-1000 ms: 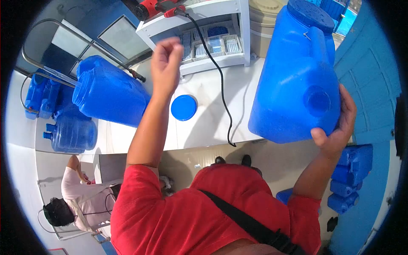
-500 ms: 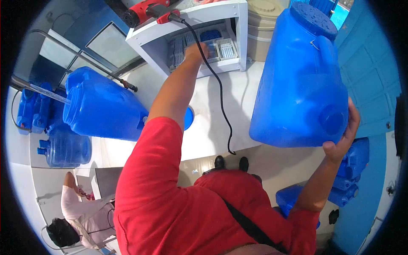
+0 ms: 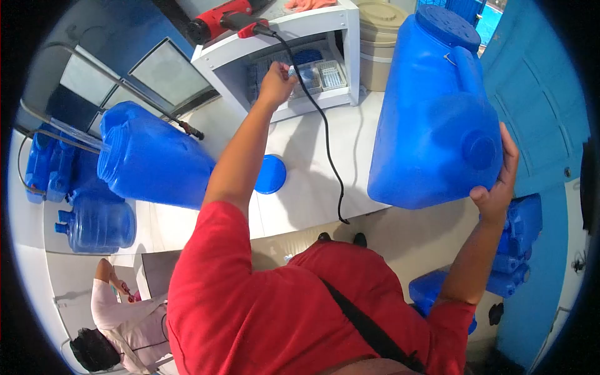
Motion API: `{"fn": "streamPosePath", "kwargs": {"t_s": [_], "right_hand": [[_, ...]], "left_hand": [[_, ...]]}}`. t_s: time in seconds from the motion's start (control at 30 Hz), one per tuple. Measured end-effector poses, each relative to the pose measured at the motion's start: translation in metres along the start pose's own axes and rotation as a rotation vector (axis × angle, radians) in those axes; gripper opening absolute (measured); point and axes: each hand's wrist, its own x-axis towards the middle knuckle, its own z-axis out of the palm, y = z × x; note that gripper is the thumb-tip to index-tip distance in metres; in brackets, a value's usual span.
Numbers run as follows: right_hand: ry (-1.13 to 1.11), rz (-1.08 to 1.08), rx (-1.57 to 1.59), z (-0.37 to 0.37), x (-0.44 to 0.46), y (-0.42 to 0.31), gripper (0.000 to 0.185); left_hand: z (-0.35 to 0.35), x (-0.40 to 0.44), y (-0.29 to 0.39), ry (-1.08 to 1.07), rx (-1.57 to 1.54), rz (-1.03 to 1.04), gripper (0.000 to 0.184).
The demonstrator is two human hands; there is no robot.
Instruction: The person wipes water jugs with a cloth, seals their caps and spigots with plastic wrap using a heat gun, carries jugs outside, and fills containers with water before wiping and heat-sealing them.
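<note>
My left hand point(image 3: 277, 83) is at the mouth of the white shelf unit point(image 3: 220, 62), fingertips pinched over something small and pale that I cannot make out. Just beyond it, inside the shelf, white baskets point(image 3: 331, 74) hold small packed pieces. On the right stands a large blue water jug point(image 3: 431, 119) with its lid on and a round cap low on its near side. My right hand point(image 3: 502, 178) grips the jug's lower right edge, thumb and fingers against the plastic. A round blue lid point(image 3: 271, 174) lies on the white counter by my left forearm.
A red heat gun point(image 3: 228, 24) lies on the shelf top, its black cord point(image 3: 326, 134) hanging across the counter. At left, a hose enters an uncapped blue jug point(image 3: 156, 156). A clear bottle point(image 3: 100, 224), more jugs point(image 3: 522, 228), a beige bucket point(image 3: 378, 56) and another person point(image 3: 131, 319) are around.
My left hand has drawn back from the baskets, fingertips pinched together. More of the blue lid shows beside my forearm. My right hand stays on the jug while the view shifts slightly.
</note>
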Motion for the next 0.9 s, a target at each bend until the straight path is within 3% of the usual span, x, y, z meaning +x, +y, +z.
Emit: {"fn": "streamPosePath", "kwargs": {"t_s": [0.03,0.07,0.13,0.23,0.3,0.4,0.53,0.67,0.73,0.77,0.83,0.87,0.9], "right_hand": [[-0.037,-0.143,-0.118,0.0,0.006,-0.007,0.118],[-0.04,-0.154,-0.107,0.005,0.007,-0.016,0.118],[0.298,-0.309,-0.021,0.008,-0.004,-0.041,0.098],[-0.203,-0.4,-0.091,0.016,-0.024,-0.092,0.076],[-0.322,-0.262,0.03,0.078,0.0,-0.129,0.057],[-0.225,0.241,0.512,0.153,-0.003,-0.122,0.039],[-0.324,0.409,0.857,0.187,-0.004,-0.107,0.024],[-0.26,0.48,0.805,0.183,-0.009,-0.11,0.021],[-0.072,0.375,0.573,0.182,-0.016,-0.115,0.018],[-0.037,0.379,0.54,0.178,-0.017,-0.117,0.018],[0.054,0.1,0.354,0.165,-0.019,-0.121,0.018],[0.025,-0.016,0.309,0.156,-0.018,-0.122,0.021],[0.035,-0.014,0.291,0.147,-0.019,-0.125,0.021]], "left_hand": [[-0.012,-0.02,0.001,0.042,-0.223,0.013,0.041],[-0.025,-0.04,0.004,0.01,-0.359,0.044,0.041],[-0.056,-0.083,0.025,-0.002,-0.492,0.071,0.042],[-0.102,-0.146,0.079,-0.086,-0.678,-0.05,0.039],[-0.116,-0.174,0.098,-0.125,-0.908,0.019,0.043],[-0.122,-0.204,0.13,-0.132,-1.013,0.128,0.046],[-0.114,-0.226,0.138,-0.206,-1.039,0.228,0.035],[-0.112,-0.235,0.14,-0.25,-1.004,0.142,0.031],[-0.108,-0.234,0.137,-0.302,-1.141,0.053,0.032],[-0.105,-0.231,0.139,-0.347,-1.153,0.07,0.032],[-0.099,-0.227,0.143,-0.226,-1.093,0.166,0.034],[-0.096,-0.225,0.149,-0.277,-1.125,0.214,0.036],[-0.091,-0.224,0.157,-0.295,-1.134,0.221,0.036]]}}
